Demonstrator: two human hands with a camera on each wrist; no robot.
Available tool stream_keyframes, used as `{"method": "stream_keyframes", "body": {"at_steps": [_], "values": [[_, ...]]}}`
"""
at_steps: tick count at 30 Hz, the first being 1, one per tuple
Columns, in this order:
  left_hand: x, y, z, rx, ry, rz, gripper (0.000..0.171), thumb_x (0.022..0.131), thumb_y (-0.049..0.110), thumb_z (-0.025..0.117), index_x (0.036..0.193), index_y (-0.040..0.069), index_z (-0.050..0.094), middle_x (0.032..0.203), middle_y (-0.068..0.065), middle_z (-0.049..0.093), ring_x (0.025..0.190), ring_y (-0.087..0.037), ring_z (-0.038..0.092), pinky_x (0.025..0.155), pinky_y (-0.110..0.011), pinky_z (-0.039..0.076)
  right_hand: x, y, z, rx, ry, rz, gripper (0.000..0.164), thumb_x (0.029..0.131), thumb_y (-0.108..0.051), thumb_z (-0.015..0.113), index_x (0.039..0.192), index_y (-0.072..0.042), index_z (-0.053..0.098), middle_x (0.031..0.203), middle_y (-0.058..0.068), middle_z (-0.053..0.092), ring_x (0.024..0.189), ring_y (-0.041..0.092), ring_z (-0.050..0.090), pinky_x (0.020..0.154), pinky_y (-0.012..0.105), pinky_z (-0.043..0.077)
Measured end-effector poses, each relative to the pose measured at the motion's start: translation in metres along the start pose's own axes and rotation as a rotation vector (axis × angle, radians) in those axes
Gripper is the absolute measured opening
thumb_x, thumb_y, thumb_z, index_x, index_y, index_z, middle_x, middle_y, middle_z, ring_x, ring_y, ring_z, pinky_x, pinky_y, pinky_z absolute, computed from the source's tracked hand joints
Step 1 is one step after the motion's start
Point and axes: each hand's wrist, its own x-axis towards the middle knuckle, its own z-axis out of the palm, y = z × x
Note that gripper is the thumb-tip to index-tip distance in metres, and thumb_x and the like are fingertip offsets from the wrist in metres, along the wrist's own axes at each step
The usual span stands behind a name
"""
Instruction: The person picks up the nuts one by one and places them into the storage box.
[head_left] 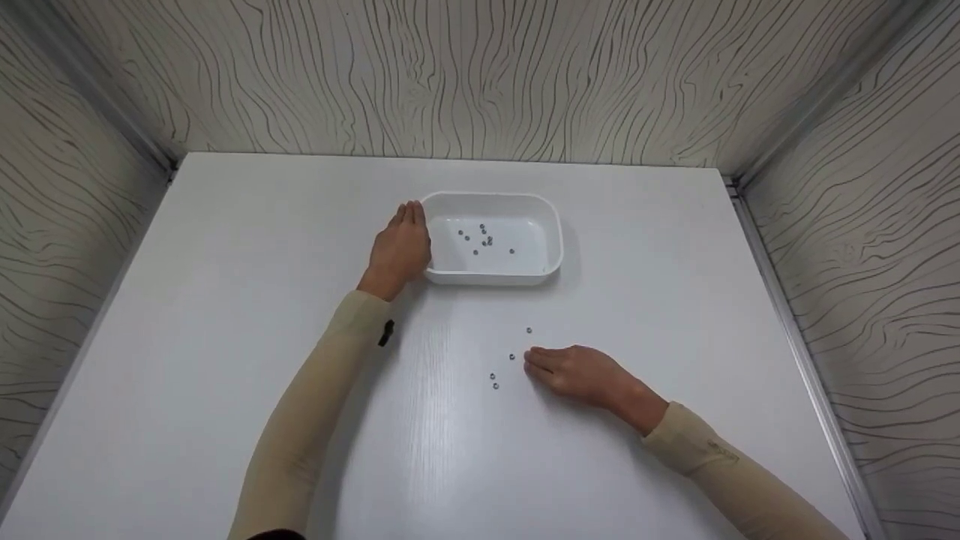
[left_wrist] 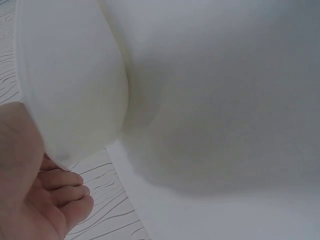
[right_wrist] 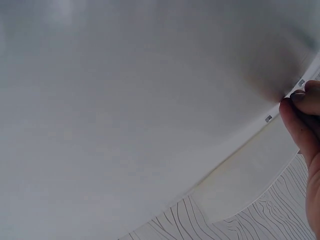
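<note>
metal nuts [head_left: 493, 376], as these tiny pieces seem to be, lie loose on the desk [head_left: 225, 352]. nearest is a pair at eight o'clock from the tips of the right hand [head_left: 581, 375], then a single one just beside them at nine, then another at twelve. with nothing around to stop them, they could skid away if a knuckle or the right sleeve [head_left: 697, 442] brushed past. the right hand is narrow, thumb and finger drawn together low at the desk; whether a nut sits between the tips, i cannot tell. so small a piece could slip from such a pinch, most likely through an off-centre grip.

farther off, at twelve o'clock from the loose ones, stands the white tub [head_left: 495, 279]. the left hand [head_left: 401, 244] holds its nine o'clock end; a sharp pull or a heavy lean there could tip it and set its load sliding.

as for looks, the loose nuts are grey and shiny, ring-like with a darker centre from above, squat and blocky from the right wrist; too small to make out any thread. beyond, about nine similar ones lie scattered over the tub's floor, most bunched near the middle, two off towards nine o'clock and one alone towards four.
</note>
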Motion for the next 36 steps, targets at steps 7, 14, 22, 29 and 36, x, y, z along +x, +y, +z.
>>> {"method": "stream_keyframes", "body": {"at_steps": [7, 14, 22, 29, 36], "values": [[-0.001, -0.001, 0.001, 0.021, 0.018, 0.005, 0.060, 0.114, 0.021, 0.039, 0.161, -0.012, 0.022, 0.166, -0.029, 0.036, 0.157, -0.038, 0.037, 0.123, -0.048, 0.046, 0.000, 0.000, -0.003, 0.025, 0.024, 0.040, 0.047, 0.079, -0.006, 0.089, 0.123, -0.009, 0.075, 0.124, 0.003, 0.079, 0.111, 0.011, 0.077, 0.080, 0.023, 0.065], [-0.002, 0.000, 0.003, 0.011, 0.015, 0.006, 0.061, 0.114, 0.021, 0.039, 0.162, -0.012, 0.022, 0.166, -0.029, 0.036, 0.157, -0.038, 0.037, 0.121, -0.049, 0.047, -0.002, 0.004, -0.004, 0.033, 0.074, 0.053, 0.049, 0.074, -0.003, 0.091, 0.120, -0.006, 0.076, 0.121, 0.006, 0.080, 0.108, 0.013, 0.078, 0.082, 0.025, 0.066], [-0.001, -0.002, 0.002, 0.044, 0.032, 0.011, 0.059, 0.113, 0.020, 0.038, 0.161, -0.012, 0.024, 0.164, -0.029, 0.040, 0.155, -0.039, 0.042, 0.116, -0.049, 0.053, 0.002, 0.006, -0.007, 0.095, 0.065, 0.106, 0.048, 0.076, -0.001, 0.089, 0.122, -0.005, 0.076, 0.123, 0.006, 0.079, 0.108, 0.014, 0.078, 0.084, 0.026, 0.066], [0.001, -0.003, 0.004, 0.033, 0.064, 0.014, 0.058, 0.113, 0.020, 0.039, 0.160, -0.012, 0.027, 0.162, -0.030, 0.043, 0.152, -0.039, 0.045, 0.114, -0.049, 0.054, 0.008, 0.011, -0.009, 0.219, 0.202, 0.131, 0.043, 0.076, 0.001, 0.089, 0.118, -0.003, 0.078, 0.118, 0.010, 0.081, 0.104, 0.016, 0.080, 0.083, 0.027, 0.066], [0.000, -0.002, 0.002, 0.031, 0.053, 0.030, 0.059, 0.113, 0.020, 0.040, 0.159, -0.013, 0.027, 0.162, -0.029, 0.043, 0.152, -0.039, 0.045, 0.115, -0.048, 0.053, 0.018, 0.017, -0.015, 0.393, 0.342, 0.181, 0.041, 0.076, 0.008, 0.086, 0.115, -0.002, 0.079, 0.113, 0.013, 0.081, 0.101, 0.020, 0.081, 0.081, 0.028, 0.066]]}}
